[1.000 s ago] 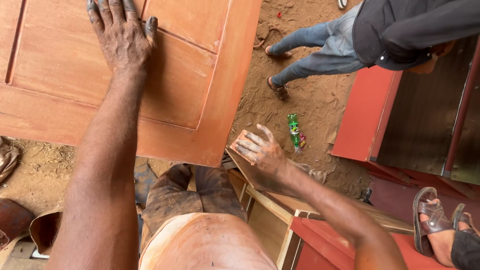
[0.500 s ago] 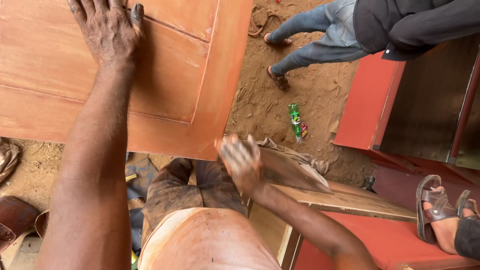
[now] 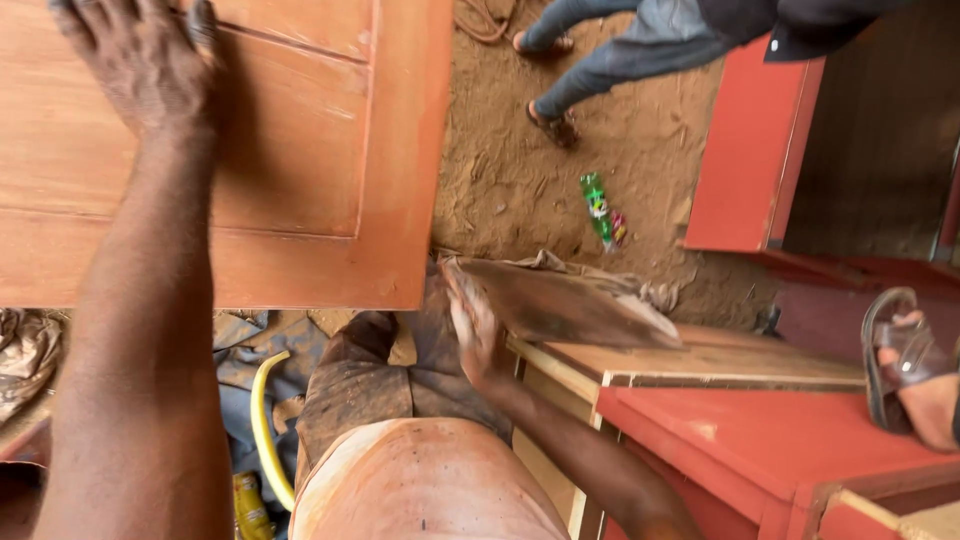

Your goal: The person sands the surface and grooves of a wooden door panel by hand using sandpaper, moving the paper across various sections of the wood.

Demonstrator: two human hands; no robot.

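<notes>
Left hand [image 3: 140,60] lies flat, fingers spread, on the orange door [image 3: 330,170]. Right hand [image 3: 472,325] grips the edge of a stained sheet [image 3: 560,300], resting on a wooden cabinet [image 3: 700,365]. Bottle [image 3: 598,205] on dirt; another person's legs [image 3: 600,60] beyond.

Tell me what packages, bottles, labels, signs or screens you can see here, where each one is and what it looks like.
Green plastic bottle: lying on the dirt ground between the orange wooden door panel and the red cabinet; slim, green with a label of mixed colours.
Yellow container: at the bottom edge beside the yellow hose; partly cut off, yellow with darker marks.
No signs or screens in view.
</notes>
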